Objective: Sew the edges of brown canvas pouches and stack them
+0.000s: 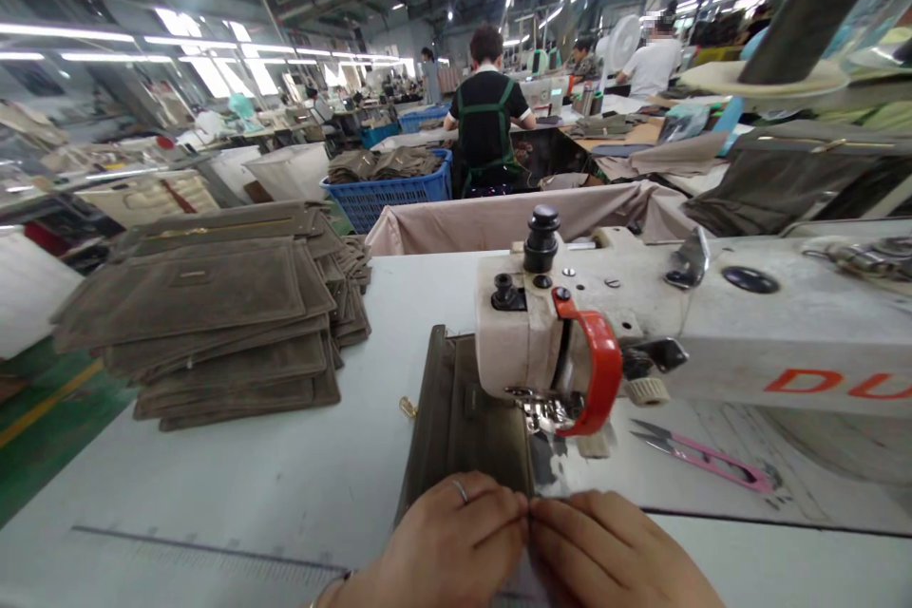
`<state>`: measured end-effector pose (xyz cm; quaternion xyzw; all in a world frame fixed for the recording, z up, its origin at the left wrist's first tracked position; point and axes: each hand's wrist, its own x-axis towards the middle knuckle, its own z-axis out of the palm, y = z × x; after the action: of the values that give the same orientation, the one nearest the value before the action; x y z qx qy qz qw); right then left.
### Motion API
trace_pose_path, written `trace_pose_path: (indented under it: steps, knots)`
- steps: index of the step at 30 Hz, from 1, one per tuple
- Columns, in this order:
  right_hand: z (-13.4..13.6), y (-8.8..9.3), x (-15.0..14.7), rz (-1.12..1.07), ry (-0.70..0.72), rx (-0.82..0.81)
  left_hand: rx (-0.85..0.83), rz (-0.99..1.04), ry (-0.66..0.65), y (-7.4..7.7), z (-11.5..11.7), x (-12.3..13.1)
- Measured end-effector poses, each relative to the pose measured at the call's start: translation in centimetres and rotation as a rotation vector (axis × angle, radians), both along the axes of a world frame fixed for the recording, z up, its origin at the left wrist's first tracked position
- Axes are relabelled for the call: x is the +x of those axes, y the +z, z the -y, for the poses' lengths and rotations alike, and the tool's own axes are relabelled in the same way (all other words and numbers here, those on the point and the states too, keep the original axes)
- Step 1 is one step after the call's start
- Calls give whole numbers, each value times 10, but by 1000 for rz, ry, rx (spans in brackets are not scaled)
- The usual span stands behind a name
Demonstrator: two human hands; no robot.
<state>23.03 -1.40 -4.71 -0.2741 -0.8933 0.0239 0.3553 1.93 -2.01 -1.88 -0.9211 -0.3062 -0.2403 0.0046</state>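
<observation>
A dark olive fabric panel (456, 427) with a small label lies on the white table, its right edge by the presser foot of the white sewing machine (684, 304). My left hand (456, 541), with a ring on one finger, lies over the near part of the panel and pinches its right edge. My right hand (617, 546) is just beside it, fingers pressed together on the same edge, fingertips nearly touching the left ones. The near end of the panel is partly hidden by both hands.
A tall pile of olive fabric pieces (228, 304) stands at the left. Pink thread snips (712, 461) lie right of the needle area, and a gold zipper pull (408, 407) left of the panel. Beyond are a blue basket (391, 195) and a seated person (491, 114).
</observation>
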Motion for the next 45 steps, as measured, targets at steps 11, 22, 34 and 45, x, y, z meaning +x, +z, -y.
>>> trace_pose_path:
  steps: [11, 22, 34, 45]
  knots:
    - [-26, 19, 0, 121, 12, -147, -229, -93, 3, -1, -26, -4]
    - [-45, 18, -3, 228, -105, -210, -188, -89, 78, -4, -61, -6]
    - [-48, 14, -4, 138, -119, -217, -149, -164, 191, -14, -78, -7]
    - [-44, 11, 1, 147, -49, -261, -346, -203, 282, 21, -8, -6]
